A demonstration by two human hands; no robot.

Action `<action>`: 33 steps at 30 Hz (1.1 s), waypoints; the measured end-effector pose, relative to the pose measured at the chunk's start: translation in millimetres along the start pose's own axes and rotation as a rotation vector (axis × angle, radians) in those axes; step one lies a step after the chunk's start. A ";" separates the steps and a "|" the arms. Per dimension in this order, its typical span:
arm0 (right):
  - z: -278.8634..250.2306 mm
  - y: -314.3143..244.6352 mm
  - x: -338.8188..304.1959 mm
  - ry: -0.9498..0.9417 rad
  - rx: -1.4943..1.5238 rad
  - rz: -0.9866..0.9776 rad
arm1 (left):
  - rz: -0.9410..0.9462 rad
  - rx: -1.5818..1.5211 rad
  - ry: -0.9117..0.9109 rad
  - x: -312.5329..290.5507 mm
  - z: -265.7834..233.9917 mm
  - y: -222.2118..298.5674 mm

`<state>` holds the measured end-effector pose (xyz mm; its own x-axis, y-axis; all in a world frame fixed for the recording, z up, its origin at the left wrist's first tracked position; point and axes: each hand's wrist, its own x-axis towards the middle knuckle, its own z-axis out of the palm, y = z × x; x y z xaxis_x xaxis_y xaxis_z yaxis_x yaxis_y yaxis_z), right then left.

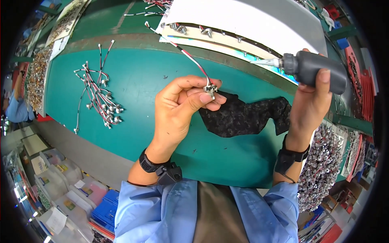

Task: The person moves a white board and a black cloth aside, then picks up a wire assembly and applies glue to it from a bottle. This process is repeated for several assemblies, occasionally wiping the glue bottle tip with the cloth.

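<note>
- Wired parts (108, 108) lie left of our left hand; we should keep that wrist clear of them.
- Our left hand (176, 101) pinches one part (210, 90), wire running up and away; a steady pinch should help us.
- Cloth (239, 117) lies between our hands, which are apart.
- Our right hand (310, 101) grips the bottle (322, 71), nozzle (265, 62) pointing left; we'd best squeeze lightly.

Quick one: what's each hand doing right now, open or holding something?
Left hand: closed, pinching a metal part with wires.
Right hand: closed around a dark bottle.
</note>
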<state>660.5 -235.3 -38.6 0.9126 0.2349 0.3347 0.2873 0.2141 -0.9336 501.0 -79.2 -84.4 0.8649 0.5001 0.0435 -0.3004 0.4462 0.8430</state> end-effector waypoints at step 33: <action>23.8 -30.0 -43.6 -0.180 -0.134 -0.084 | 0.054 -0.016 -0.049 -0.3 -1.8 -5.7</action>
<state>605.2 -229.4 -22.2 0.8205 0.3898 0.4181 0.4072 0.1149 -0.9061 501.8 -80.5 -90.2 0.8656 0.4872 0.1153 -0.3533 0.4312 0.8302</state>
